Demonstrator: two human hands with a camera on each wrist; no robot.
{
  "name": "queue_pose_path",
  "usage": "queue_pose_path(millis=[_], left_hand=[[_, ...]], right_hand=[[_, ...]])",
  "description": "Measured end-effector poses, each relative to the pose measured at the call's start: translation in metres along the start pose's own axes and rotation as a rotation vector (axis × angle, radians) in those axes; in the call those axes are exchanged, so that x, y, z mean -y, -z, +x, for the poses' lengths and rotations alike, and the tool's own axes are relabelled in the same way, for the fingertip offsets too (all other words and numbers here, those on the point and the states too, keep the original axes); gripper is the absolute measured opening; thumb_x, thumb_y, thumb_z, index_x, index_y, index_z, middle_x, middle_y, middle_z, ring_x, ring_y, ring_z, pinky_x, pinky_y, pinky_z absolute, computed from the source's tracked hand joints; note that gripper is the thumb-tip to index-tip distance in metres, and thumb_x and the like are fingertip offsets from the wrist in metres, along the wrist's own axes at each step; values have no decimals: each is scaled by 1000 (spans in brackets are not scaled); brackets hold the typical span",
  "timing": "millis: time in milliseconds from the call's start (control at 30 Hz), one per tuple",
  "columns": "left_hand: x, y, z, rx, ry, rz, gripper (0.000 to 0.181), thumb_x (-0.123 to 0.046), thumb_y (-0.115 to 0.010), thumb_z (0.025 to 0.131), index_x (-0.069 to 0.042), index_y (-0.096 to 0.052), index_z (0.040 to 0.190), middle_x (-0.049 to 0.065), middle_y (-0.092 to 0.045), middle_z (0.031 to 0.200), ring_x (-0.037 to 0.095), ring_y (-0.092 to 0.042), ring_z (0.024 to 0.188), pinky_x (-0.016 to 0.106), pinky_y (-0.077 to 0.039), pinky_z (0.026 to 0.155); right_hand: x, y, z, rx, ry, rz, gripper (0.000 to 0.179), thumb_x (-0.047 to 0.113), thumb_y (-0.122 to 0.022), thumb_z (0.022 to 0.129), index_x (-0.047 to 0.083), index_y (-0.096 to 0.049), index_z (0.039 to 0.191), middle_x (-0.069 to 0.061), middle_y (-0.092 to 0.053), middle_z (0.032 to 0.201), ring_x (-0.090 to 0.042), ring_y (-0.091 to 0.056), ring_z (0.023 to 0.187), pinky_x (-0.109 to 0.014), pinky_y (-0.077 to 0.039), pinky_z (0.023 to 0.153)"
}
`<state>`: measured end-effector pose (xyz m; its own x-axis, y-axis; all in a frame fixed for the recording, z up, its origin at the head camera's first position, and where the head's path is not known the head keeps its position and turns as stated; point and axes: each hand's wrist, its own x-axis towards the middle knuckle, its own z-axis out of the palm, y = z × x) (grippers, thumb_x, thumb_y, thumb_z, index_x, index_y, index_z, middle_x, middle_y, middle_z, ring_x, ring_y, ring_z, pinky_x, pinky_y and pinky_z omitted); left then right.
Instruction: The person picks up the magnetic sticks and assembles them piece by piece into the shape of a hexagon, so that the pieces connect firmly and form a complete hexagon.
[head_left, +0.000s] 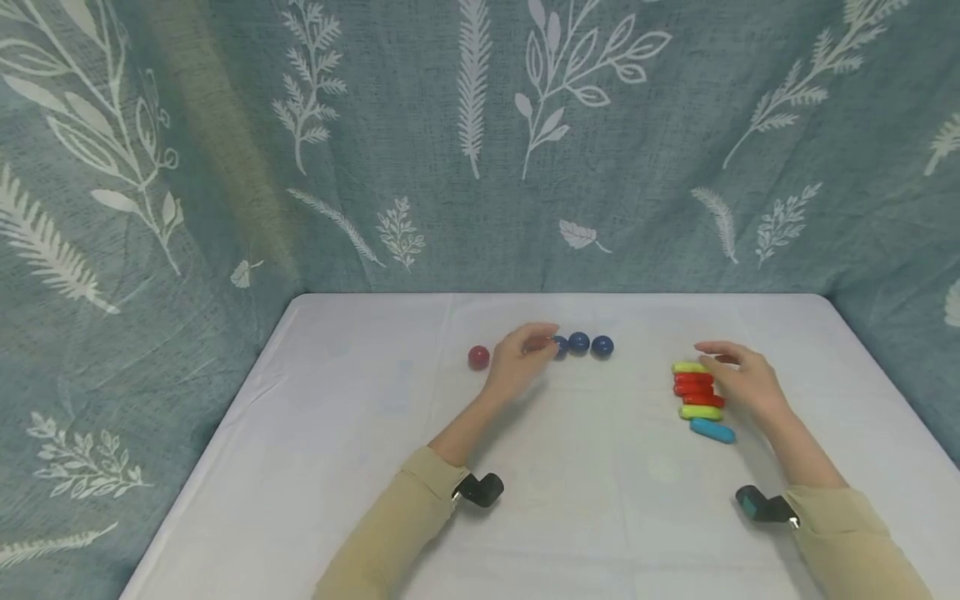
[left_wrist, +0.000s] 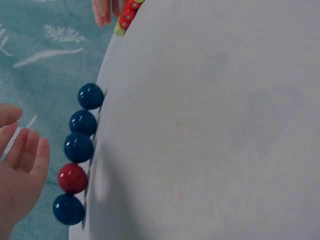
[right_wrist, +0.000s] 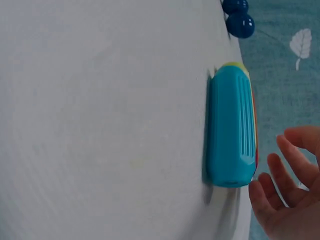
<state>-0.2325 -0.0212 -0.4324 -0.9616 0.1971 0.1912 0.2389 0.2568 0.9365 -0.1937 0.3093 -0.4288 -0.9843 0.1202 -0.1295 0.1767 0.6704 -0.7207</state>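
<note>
A row of small glossy balls runs across the back of the table. Three blue balls (head_left: 602,347) lie at its right, and a red ball (head_left: 478,357) is at its left end. My left hand (head_left: 517,360) hovers over the row with relaxed fingers, hiding its middle. The left wrist view shows a red ball (left_wrist: 72,178) and a blue ball (left_wrist: 69,209) there, apart from the fingers. To the right, short plastic cylinders form a column: yellow-green (head_left: 701,412), red (head_left: 703,401) and a blue one (head_left: 712,431) in front. Loosely bent, my right hand (head_left: 746,383) is by its far end, fingertips close to a yellow-green cylinder (head_left: 686,367).
A white cloth covers the table (head_left: 360,433). Behind it hangs a teal curtain (head_left: 420,150) with white leaf prints. Each sleeve cuff carries a small black camera, one at the left wrist (head_left: 480,490) and another at the right wrist (head_left: 761,505).
</note>
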Motion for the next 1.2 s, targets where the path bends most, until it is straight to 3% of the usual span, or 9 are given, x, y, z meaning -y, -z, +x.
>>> queue_pose_path(millis=[100,333,700,900,1067,1200], left_hand=[[0,-13,3,41,13,-5,30,-13,-67,91,-8,-65,120,6,-67,117,19,-62,107,31,-47,95],[5,-35,13,96,4,-5,32,-8,-70,88,-4,-65,119,12,-68,115,23,-64,107,28,-47,94],[5,-56,23,124,11,30,39,-4,-70,87,-1,-62,124,15,-63,124,24,-60,115,22,-46,95],[2,-66,29,127,-30,39,41,-5,-69,88,-1,-60,128,15,-60,129,23,-56,121,19,-43,97],[2,-71,33,141,-48,107,43,-5,-67,89,-2,-58,131,15,-58,132,24,-54,124,17,-41,97],[0,-73,36,172,-79,230,46,-8,-68,89,-5,-56,134,13,-57,134,23,-54,124,20,-41,99]], right_hand=[[-6,2,4,36,-22,2,50,36,-47,102,1,-51,137,-30,-43,139,-46,-39,123,-59,-38,97],[-16,2,11,94,-30,15,53,38,-49,101,0,-51,137,-30,-43,141,-45,-39,123,-58,-37,98],[-22,0,13,112,-38,-5,57,42,-50,100,-1,-51,138,-30,-38,145,-47,-33,132,-61,-33,102],[-22,0,12,124,-29,10,59,43,-49,100,-2,-50,138,-30,-38,145,-47,-31,133,-62,-31,103],[-21,1,11,130,-25,18,58,43,-48,101,-2,-49,138,-30,-38,145,-47,-30,133,-62,-30,104],[-21,0,10,128,-22,17,57,41,-46,102,-2,-49,139,-30,-38,145,-47,-30,133,-62,-31,104]])
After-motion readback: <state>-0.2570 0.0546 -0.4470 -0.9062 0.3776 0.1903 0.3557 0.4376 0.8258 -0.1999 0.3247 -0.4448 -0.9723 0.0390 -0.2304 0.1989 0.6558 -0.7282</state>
